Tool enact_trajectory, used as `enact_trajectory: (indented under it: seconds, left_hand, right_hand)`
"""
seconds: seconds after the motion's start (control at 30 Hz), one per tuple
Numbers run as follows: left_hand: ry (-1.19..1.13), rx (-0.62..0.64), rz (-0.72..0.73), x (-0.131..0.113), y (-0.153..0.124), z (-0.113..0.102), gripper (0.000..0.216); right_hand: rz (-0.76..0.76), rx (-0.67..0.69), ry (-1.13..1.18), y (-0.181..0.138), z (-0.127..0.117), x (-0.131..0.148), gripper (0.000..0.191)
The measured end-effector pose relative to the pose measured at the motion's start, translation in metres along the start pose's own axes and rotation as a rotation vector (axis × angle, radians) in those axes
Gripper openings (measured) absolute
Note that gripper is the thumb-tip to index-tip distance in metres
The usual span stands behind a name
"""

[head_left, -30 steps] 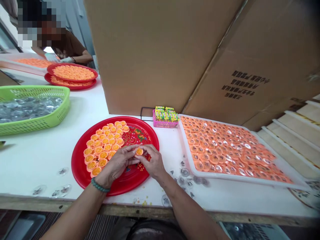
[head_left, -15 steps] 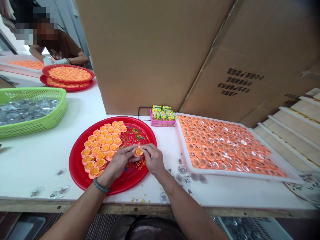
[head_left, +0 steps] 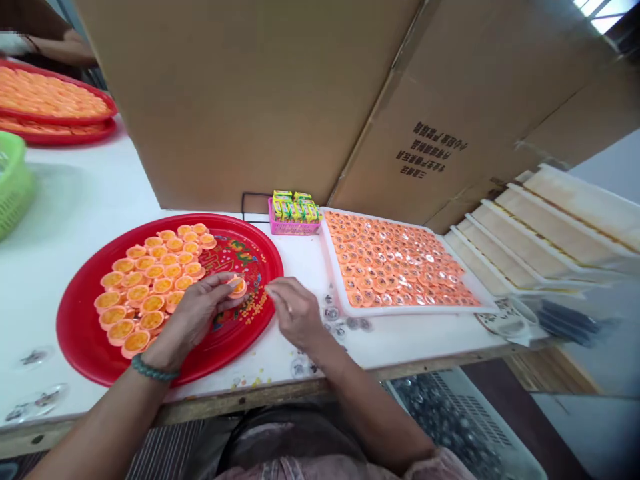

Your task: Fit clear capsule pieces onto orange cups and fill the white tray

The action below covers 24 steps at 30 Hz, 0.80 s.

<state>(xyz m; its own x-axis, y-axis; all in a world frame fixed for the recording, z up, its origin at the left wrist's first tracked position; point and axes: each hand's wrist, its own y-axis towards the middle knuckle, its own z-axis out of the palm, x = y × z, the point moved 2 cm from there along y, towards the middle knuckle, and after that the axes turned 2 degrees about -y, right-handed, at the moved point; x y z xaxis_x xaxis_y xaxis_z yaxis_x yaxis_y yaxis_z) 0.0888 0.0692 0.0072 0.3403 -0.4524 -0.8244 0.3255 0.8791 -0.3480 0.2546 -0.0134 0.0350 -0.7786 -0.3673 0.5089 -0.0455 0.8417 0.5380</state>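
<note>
My left hand (head_left: 199,308), a beaded bracelet at its wrist, pinches a small orange plastic cup (head_left: 238,287) with yellow-orange contents over the red tray (head_left: 80,320). Just right of it, above the tray's edge, my right hand (head_left: 299,315) is closed with thumb and fingers together; whatever is in them cannot be made out. Rows of similar orange cups (head_left: 163,285) cover the tray's left part. Small yellow-orange bits (head_left: 255,307) lie scattered on its patterned right part.
A white tray (head_left: 327,260) of orange cups with clear lids stands right. Behind are a pink basket (head_left: 295,229) of small yellow packets and tall cardboard (head_left: 240,100). Clear round lids (head_left: 333,313) lie between the trays. Stacked red trays (head_left: 107,127) and a co-worker's gloved hand (head_left: 14,45) are far left.
My right hand has come away from the orange cup and moved to its right. My left hand still holds the cup. The whole view has turned to the right.
</note>
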Motion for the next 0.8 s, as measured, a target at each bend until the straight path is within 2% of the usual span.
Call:
enact_trajectory:
  seconds: [0.07,0.13,0.2,0.27,0.37,0.43,0.53,0.6,0.7,0.8]
  left_hand:
    - [0.013,-0.006,-0.011,0.0,-0.002,0.002,0.028]
    - [0.041,-0.006,-0.011,-0.001,-0.004,0.005,0.028]
    - [0.079,-0.005,0.0,-0.002,-0.006,0.007,0.029]
    - [0.104,-0.008,0.011,-0.002,-0.006,0.008,0.03]
    - [0.11,-0.009,0.003,-0.001,-0.006,0.007,0.032]
    - [0.115,-0.001,-0.003,0.0,-0.005,0.005,0.033]
    - [0.12,0.006,0.005,0.0,-0.004,0.004,0.034]
    - [0.114,-0.003,0.009,-0.001,-0.005,0.005,0.033]
    - [0.102,-0.025,-0.004,-0.002,-0.005,0.007,0.032]
    - [0.107,-0.024,-0.021,0.0,-0.004,0.007,0.03]
  right_hand:
    - [0.142,0.098,-0.166,-0.016,-0.021,-0.009,0.022]
    - [0.26,0.293,-0.372,-0.033,-0.034,-0.019,0.017]
    - [0.315,0.47,-0.525,-0.048,-0.036,-0.027,0.012]
    - [0.316,0.541,-0.597,-0.057,-0.029,-0.032,0.01]
    - [0.303,0.526,-0.585,-0.058,-0.013,-0.038,0.015]
    - [0.297,0.487,-0.497,-0.055,-0.009,-0.04,0.018]
    - [0.277,0.36,-0.373,-0.05,-0.018,-0.04,0.025]
    - [0.284,0.297,-0.403,-0.05,-0.028,-0.038,0.026]
    - [0.293,0.382,-0.523,-0.056,-0.035,-0.037,0.018]
    - [0.276,0.475,-0.556,-0.061,-0.025,-0.04,0.014]
